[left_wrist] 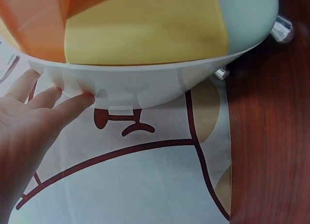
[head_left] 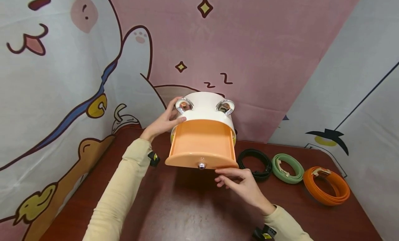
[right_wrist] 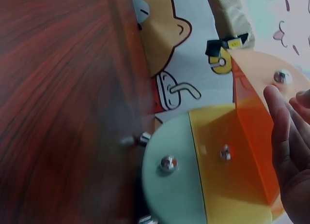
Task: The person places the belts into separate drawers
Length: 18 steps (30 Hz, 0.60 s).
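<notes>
The cream sleeve (head_left: 285, 223) at lower right leads to the right hand (head_left: 243, 185), loosely extended and gripping nothing, beside the jutting orange drawer (head_left: 185, 160) at centre, whose overhang could tip the white cabinet (head_left: 204, 105) behind if the left hand (head_left: 162, 124), extended to brace one side, slipped.

A rounded white cabinet (head_left: 204, 107) with two silver domes (head_left: 225, 107) stands upright on the bench (head_left: 193, 216). Its orange top drawer (head_left: 202, 138), silver-knobbed, is pulled well out; the yellow drawer (right_wrist: 212, 137) and green drawer (right_wrist: 169, 192) below sit closed.
</notes>
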Available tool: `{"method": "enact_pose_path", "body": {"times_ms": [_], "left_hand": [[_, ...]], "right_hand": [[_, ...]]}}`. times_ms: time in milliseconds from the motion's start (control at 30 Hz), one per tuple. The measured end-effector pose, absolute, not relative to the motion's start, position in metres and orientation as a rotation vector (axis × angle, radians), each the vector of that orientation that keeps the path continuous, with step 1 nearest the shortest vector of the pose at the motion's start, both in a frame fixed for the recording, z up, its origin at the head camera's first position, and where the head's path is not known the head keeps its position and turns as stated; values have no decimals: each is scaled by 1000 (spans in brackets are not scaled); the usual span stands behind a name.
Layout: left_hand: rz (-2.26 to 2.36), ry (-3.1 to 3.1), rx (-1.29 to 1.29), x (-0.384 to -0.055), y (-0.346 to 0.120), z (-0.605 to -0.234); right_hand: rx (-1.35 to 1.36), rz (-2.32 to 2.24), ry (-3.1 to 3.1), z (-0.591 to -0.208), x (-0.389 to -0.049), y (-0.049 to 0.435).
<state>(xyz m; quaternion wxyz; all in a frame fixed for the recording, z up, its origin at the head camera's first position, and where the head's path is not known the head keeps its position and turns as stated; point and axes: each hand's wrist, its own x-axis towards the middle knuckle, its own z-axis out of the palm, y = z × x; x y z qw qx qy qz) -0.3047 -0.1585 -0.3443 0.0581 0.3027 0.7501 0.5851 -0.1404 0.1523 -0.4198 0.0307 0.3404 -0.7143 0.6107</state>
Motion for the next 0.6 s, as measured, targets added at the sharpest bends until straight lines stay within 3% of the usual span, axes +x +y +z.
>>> {"method": "enact_pose_path", "body": {"times_ms": [600], "left_hand": [[1777,2257,914,-304,-158,-345]], "right_hand": [[795,1828,-2180,-451,-140,211]]}}
